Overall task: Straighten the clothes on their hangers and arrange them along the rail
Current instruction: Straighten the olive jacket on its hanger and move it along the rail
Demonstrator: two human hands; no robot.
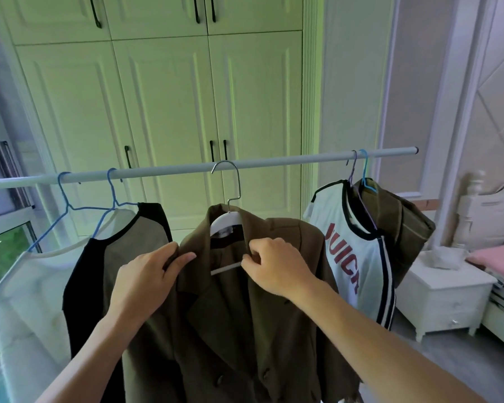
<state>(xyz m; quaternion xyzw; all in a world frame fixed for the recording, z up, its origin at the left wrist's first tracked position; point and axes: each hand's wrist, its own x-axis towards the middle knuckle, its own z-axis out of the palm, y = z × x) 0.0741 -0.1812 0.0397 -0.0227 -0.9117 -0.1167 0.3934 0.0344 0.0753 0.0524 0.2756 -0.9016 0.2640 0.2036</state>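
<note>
An olive-brown jacket (pixel 224 321) hangs on a white hanger (pixel 226 221) with a metal hook, at the middle of the pale rail (pixel 274 161). My left hand (pixel 149 274) pinches the jacket's left collar. My right hand (pixel 274 261) grips the right collar by the hanger's lower bar. To the left hang a black-and-grey top (pixel 120 251) and a white garment (pixel 26 292) on blue hangers. To the right hang a white jersey with red letters (pixel 352 251) and a brown garment (pixel 399 225).
White wardrobe doors (pixel 172 97) stand behind the rail. A white bedside cabinet (pixel 445 298) and a bed with a pink pillow (pixel 495 257) are at the right. A window (pixel 0 242) is at the far left.
</note>
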